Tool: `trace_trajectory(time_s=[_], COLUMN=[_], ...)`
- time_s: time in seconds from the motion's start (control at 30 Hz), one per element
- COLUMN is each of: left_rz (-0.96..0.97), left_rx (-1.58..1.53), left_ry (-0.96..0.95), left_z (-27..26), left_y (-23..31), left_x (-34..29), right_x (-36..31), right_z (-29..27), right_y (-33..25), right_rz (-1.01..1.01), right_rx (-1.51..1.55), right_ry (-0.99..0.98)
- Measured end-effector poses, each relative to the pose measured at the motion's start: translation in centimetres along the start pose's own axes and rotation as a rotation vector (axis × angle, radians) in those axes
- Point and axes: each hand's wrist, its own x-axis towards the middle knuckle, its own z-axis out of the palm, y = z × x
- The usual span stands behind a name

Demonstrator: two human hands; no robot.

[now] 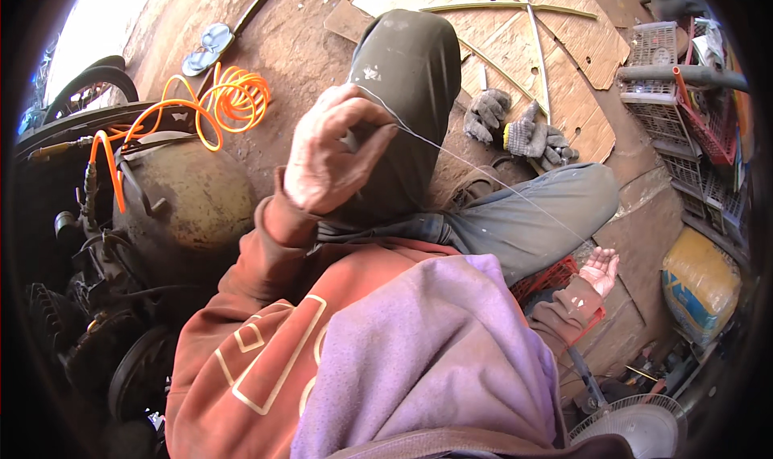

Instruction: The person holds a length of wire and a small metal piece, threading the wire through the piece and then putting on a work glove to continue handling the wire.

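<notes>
A thin white thread [483, 171] stretches in a straight line between my two hands, across my bent legs. My left hand [338, 145] is raised over my left thigh, its thumb and forefinger pinching the thread; a loose, wavy bit runs past them towards the knuckles. Low at the right, beyond my right knee, my right hand [600, 270] is turned palm up with fingers partly bent. The thread reaches that hand's fingers and looks taut there, though the exact grip is too small to see.
Grey work gloves [527, 134] lie near cardboard sheets [580, 36] with thin strips across them. An orange coiled hose [241, 97] hangs by a tank [189, 189] at left. Stacked crates [652, 48], a yellow-and-blue sack [699, 286] and a fan [636, 428] stand at right.
</notes>
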Motion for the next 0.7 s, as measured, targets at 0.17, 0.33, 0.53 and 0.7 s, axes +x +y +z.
trace_trajectory(time_s=[0.17, 0.33, 0.53, 0.7], left_rz=[0.016, 0.014, -0.063, -0.103], left_rx=[-0.004, 0.040, 0.115, 0.262], left_ry=[-0.029, -0.187, -0.065, 0.073], left_z=[-2.3, -3.5, -2.9, -4.4], left_y=[0.4, -0.6, -2.1, -6.0], left_x=[-0.7, -1.9, -1.6, -3.2], right_x=[-1.2, -3.2, -4.0, -5.6], right_z=[1.6, 4.8, 4.1, 9.4], right_y=[1.0, 0.5, -0.6, 0.8], right_rz=[-0.206, -0.331, -0.476, -0.301], right_rx=[-0.082, -0.142, -0.139, -0.056], right_ry=[0.027, 0.010, -0.261, -0.409])
